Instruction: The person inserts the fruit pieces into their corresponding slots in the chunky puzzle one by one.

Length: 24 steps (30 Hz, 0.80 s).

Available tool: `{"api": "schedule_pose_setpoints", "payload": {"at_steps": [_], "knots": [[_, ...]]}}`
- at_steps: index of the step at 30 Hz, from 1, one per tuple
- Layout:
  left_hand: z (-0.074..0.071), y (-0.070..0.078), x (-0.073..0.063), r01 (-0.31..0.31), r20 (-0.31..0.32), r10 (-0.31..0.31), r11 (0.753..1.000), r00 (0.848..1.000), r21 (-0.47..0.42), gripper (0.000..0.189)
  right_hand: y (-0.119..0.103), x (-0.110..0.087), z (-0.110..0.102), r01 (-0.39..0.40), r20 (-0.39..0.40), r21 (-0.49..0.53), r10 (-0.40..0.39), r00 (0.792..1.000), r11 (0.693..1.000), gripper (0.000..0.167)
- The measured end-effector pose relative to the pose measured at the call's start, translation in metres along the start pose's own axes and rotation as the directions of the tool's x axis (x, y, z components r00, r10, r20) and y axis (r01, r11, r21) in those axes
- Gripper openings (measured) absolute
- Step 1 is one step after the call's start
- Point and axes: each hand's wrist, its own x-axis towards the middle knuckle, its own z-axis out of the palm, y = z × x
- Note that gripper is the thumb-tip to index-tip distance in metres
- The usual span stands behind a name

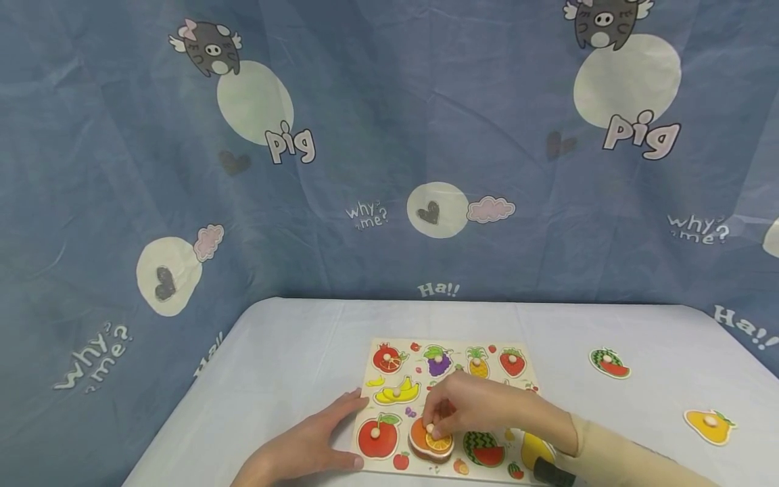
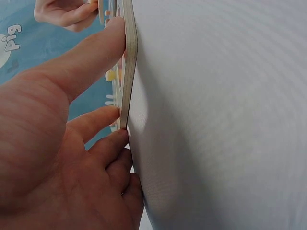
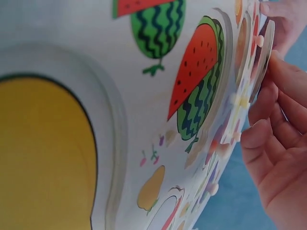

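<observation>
A wooden fruit puzzle board (image 1: pixel 416 465) lies on the white table. My right hand (image 1: pixel 468 404) pinches the small knob of an orange puzzle piece (image 1: pixel 439 444), close over the orange picture near the board's front edge. In the right wrist view the piece (image 3: pixel 265 57) stands tilted away from the board. My left hand (image 1: pixel 310 436) rests at the board's left side, fingers along the edge and thumb at the front corner. Beside the orange, the apple piece (image 1: pixel 377 439) sits in its place. The watermelon recess (image 1: pixel 483 449) and pear recess (image 1: pixel 535 450) show only printed pictures.
To the right of the board lie a loose watermelon piece (image 1: pixel 610 363) and a loose pear piece (image 1: pixel 710 427). Grape (image 1: pixel 437 362), banana (image 1: pixel 398 391) and strawberry (image 1: pixel 512 363) pieces sit on the board, among others. A blue printed curtain (image 1: pixel 389 257) hangs behind the table.
</observation>
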Motion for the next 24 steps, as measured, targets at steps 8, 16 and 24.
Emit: {"api": "schedule_pose_setpoints", "payload": {"at_steps": [8,16,24], "knots": [[-0.0002,0.0,-0.0005,0.015,-0.005,-0.015,1.0,1.0,0.011,0.09,0.0032,0.0029,0.002,0.03,0.026,-0.029,-0.029,0.999,0.999,0.008],[-0.0004,-0.0003,-0.001,0.001,-0.006,-0.001,1.0,1.0,0.017,0.09,0.0014,0.0035,0.0035,-0.008,0.039,-0.011,0.009,0.999,1.0,0.007],[-0.0002,0.0013,-0.0012,0.014,-0.005,-0.014,1.0,1.0,0.011,0.09,-0.0019,0.0039,0.0051,-0.037,0.027,-0.027,0.037,0.999,0.999,0.007]]}}
